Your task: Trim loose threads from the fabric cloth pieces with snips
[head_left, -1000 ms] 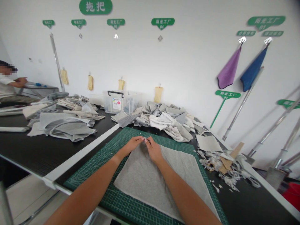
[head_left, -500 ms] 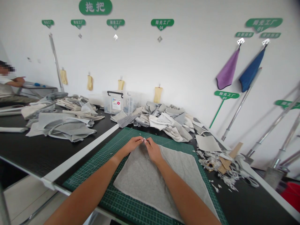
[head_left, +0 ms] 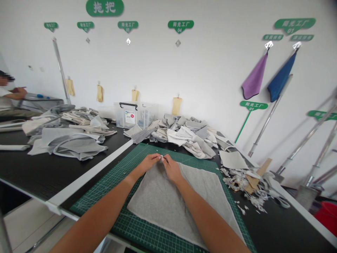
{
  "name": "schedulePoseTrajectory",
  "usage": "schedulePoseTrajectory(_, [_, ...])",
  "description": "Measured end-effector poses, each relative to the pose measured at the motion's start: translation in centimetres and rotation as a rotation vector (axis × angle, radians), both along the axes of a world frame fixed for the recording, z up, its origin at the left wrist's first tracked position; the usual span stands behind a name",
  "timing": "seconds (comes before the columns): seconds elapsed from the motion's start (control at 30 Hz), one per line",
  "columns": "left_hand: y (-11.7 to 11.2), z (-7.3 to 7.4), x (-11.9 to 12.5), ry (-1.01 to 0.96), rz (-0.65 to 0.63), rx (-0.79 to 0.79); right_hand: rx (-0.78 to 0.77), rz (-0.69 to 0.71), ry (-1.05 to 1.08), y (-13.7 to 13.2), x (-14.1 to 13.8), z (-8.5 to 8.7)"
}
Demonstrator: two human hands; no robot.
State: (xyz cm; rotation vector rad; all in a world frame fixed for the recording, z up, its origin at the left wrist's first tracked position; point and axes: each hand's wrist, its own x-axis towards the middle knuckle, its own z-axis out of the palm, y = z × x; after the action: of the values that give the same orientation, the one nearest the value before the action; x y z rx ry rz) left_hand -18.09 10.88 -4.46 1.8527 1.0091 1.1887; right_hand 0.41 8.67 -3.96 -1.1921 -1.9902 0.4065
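Note:
A grey square of cloth (head_left: pixel 168 200) lies flat on the green cutting mat (head_left: pixel 137 225) in front of me. My left hand (head_left: pixel 149 162) and my right hand (head_left: pixel 172 168) meet at the cloth's far corner. The fingertips of both are pinched together on that corner, where a small white bit shows between them. Both forearms stretch out over the cloth.
A heap of grey and white cloth pieces (head_left: pixel 184 135) lies behind the mat, another heap (head_left: pixel 68 135) at the left. A clear plastic box (head_left: pixel 130 114) stands by the wall. Scraps and cardboard (head_left: pixel 250 181) lie at the right. Another person (head_left: pixel 7 98) sits at far left.

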Motion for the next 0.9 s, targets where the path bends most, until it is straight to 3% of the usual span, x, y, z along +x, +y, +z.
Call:
schedulePoseTrajectory(0.43, [-0.31, 0.44, 0.07, -0.010, 0.006, -0.008, -0.021, -0.045, 0.031, 0.01, -0.03, 0.28])
schedulePoseTrajectory(0.9, [0.04, -0.03, -0.06, -0.010, -0.010, -0.002, -0.003, 0.050, 0.094, 0.35, 0.06, 0.04])
